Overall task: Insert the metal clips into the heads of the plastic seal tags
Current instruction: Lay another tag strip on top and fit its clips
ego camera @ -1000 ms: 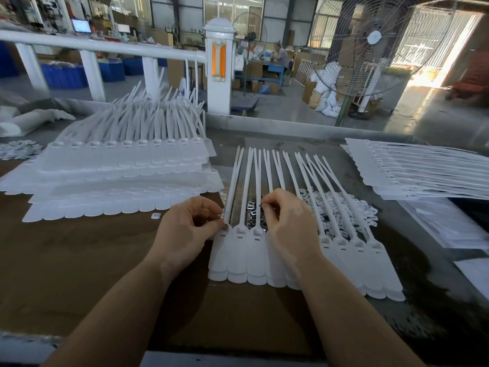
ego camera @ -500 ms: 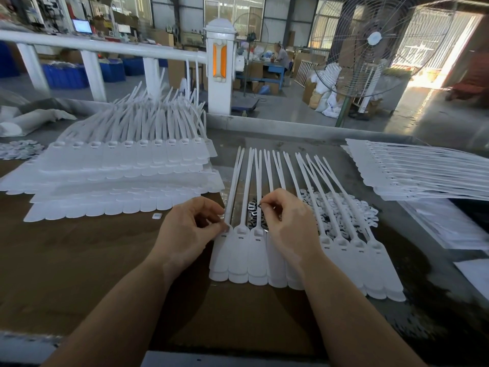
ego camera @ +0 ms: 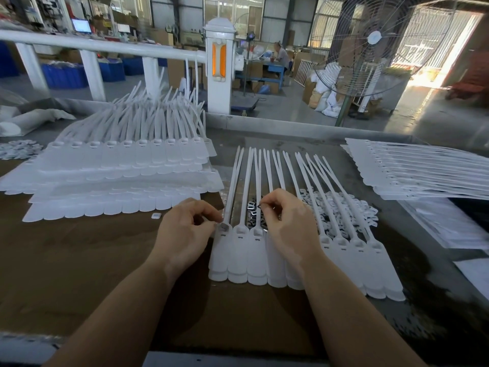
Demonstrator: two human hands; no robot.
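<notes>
A joined row of white plastic seal tags (ego camera: 246,260) lies flat in front of me, its thin tails pointing away. My left hand (ego camera: 182,234) has curled fingers with their tips at the head of the leftmost tag (ego camera: 225,228), where a small metal piece shows. My right hand (ego camera: 285,223) pinches a small metal clip (ego camera: 259,206) between thumb and forefinger above the row. Loose metal clips (ego camera: 252,213) lie in a dark heap between the tails, just behind the heads. My right hand hides the middle heads.
A tall stack of tag strips (ego camera: 119,168) fills the left of the table, another stack (ego camera: 423,170) the right. White plastic pieces (ego camera: 344,207) lie heaped under the right tails. One small white piece (ego camera: 156,215) lies alone. A metal ledge (ego camera: 291,125) borders the far edge.
Both hands have stayed almost in place. My right thumb and forefinger shifted slightly at the clip heap; my left fingertips remain at the leftmost tag head.
</notes>
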